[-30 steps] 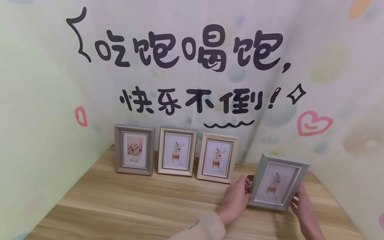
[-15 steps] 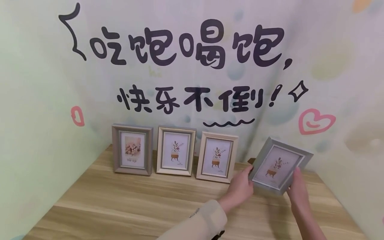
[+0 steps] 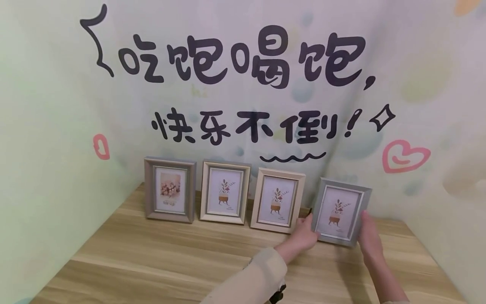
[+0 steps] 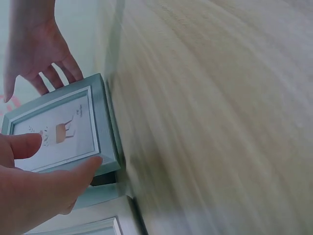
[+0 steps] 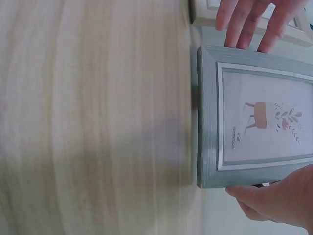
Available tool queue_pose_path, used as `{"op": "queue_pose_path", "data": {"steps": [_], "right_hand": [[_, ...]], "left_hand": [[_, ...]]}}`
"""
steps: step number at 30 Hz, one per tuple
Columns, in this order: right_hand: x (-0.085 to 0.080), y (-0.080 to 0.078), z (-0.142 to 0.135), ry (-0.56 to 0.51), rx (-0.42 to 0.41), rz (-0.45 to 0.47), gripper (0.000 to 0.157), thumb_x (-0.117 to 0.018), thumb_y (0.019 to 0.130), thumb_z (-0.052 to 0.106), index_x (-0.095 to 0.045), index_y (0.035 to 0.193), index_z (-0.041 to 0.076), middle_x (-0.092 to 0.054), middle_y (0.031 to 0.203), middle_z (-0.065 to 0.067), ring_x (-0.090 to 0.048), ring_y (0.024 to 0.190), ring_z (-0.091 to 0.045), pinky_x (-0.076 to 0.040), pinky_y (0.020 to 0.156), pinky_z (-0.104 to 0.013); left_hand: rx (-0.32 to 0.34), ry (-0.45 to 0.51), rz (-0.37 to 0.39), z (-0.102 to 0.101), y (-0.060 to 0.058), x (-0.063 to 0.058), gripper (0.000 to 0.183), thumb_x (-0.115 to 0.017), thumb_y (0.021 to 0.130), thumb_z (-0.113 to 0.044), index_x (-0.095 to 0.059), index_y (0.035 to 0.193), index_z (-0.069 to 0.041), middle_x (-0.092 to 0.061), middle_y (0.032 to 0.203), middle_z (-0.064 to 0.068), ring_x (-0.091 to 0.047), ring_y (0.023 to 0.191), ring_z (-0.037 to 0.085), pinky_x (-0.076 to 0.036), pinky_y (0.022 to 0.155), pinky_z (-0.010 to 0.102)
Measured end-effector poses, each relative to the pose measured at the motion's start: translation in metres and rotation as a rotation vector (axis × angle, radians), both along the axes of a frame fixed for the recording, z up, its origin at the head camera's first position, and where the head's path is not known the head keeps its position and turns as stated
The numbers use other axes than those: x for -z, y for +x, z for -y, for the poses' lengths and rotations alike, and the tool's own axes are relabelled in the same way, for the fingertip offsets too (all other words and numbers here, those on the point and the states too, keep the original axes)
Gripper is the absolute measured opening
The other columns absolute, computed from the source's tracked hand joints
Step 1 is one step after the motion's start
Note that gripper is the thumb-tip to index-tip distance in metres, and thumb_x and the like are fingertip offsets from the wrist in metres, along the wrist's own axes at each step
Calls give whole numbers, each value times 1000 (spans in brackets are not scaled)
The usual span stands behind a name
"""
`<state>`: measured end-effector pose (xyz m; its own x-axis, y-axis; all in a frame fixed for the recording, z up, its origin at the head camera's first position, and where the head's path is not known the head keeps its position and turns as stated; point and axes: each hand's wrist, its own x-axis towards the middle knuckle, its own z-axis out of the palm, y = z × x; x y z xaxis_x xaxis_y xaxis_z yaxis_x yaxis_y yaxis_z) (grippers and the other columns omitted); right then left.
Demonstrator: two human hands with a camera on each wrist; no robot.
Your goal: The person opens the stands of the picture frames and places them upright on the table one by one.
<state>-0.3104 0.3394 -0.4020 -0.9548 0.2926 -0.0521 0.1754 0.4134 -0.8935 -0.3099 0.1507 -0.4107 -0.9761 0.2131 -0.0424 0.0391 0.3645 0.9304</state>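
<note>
A grey-blue picture frame (image 3: 338, 211) with a potted-plant print stands nearly upright at the right end of a row, its lower edge close over the wooden table (image 3: 159, 257). My left hand (image 3: 301, 236) is at its left side; in the left wrist view the index fingertip touches the lower corner and the thumb overlaps the print. Extended fingers of this left hand (image 5: 257, 22) reach the frame's edge in the right wrist view. Along the opposite side lies my right hand (image 3: 371, 238). The left wrist view shows the right hand (image 4: 41, 54) with straight fingers against that side, thumb apart.
To the left stand a cream frame (image 3: 278, 200), a pale gold frame (image 3: 225, 192) and a brown-grey frame (image 3: 169, 190). Behind them hangs a fabric backdrop (image 3: 243, 97) with black lettering. Fabric side walls (image 3: 49, 169) border the table.
The grey-blue frame was raised and tilted over to the right; it has come leftward and straightened up beside the cream frame. Both hands moved with it.
</note>
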Motion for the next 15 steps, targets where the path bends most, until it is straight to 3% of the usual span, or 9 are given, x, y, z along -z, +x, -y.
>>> {"op": "queue_pose_path", "data": {"steps": [4, 8, 11, 14, 15], "right_hand": [[5, 0, -5, 81, -31, 52, 80, -4, 102, 60, 5, 158, 3, -1, 163, -30, -6, 148, -54, -10, 122, -64], [1, -4, -10, 161, -61, 61, 80, -4, 103, 58, 7, 157, 0, 0, 161, -33, -5, 148, -55, -9, 122, -65], [-9, -3, -15, 243, -73, 13, 80, -13, 105, 52, 10, 154, -8, -1, 158, -40, -8, 145, -59, -11, 121, -66], [-24, 1, -16, 344, -75, -119, 84, -30, 106, 46, 10, 152, -13, -1, 155, -44, -9, 144, -61, -12, 119, -69], [-29, 3, -14, 380, -81, -177, 86, -36, 105, 45, 8, 152, -13, -1, 156, -43, -9, 144, -61, -11, 119, -69]], "left_hand": [[4, 11, 2, -2, 2, 5, 70, -62, 89, -3, -36, 153, -7, -42, 144, 19, -50, 131, 33, -41, 115, 41], [19, -36, -16, -1, 2, -2, 69, -59, 90, -3, -33, 154, -8, -40, 149, 17, -48, 135, 32, -40, 117, 40], [82, -131, -53, 11, 7, -17, 63, -58, 96, -11, -33, 154, -9, -36, 154, 13, -44, 140, 29, -37, 119, 38], [181, -245, -145, 39, 14, -43, 58, -55, 100, -19, -34, 154, -12, -30, 161, 7, -39, 145, 25, -33, 121, 37], [203, -272, -191, 52, 16, -52, 56, -54, 101, -20, -35, 154, -13, -30, 162, 6, -46, 139, 24, -39, 117, 36]]}}
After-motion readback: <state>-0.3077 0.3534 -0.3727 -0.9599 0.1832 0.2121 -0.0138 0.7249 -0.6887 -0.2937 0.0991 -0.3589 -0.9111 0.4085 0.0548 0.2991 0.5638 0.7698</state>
